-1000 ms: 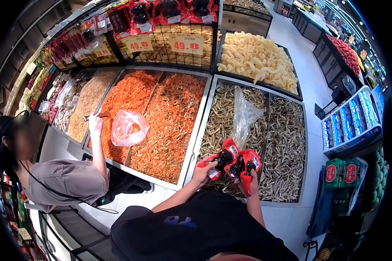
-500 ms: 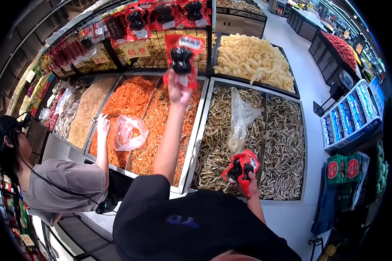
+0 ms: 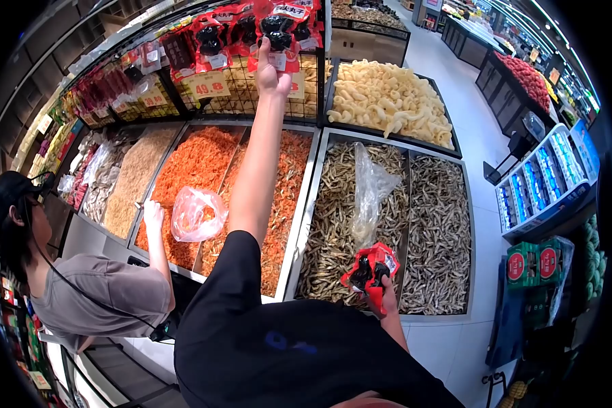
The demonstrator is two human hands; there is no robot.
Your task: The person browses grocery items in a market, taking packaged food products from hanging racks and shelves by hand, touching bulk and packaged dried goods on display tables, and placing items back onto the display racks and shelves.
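The wire rack point(image 3: 238, 85) stands at the far left, beyond the dried-fish bin point(image 3: 308, 204). The left hand point(image 3: 272, 78), nearer the rack, grasps the upper red packet point(image 3: 277, 30) by its lower part, long axis upright, in front of the hanging packets point(image 3: 211, 41); contact with them is unclear. The right hand point(image 3: 387, 302) grips the lower red packet point(image 3: 372, 272), over the bin's near part.

The raised packet point(image 3: 277, 34) is a red pouch with white print on top, dark rounded contents in its middle and a pale label below. It stands upright in the left hand point(image 3: 273, 80), at the row of hanging packets point(image 3: 211, 39). The lower packet point(image 3: 370, 270), red with dark contents, is tilted and creased in the right hand point(image 3: 387, 299).
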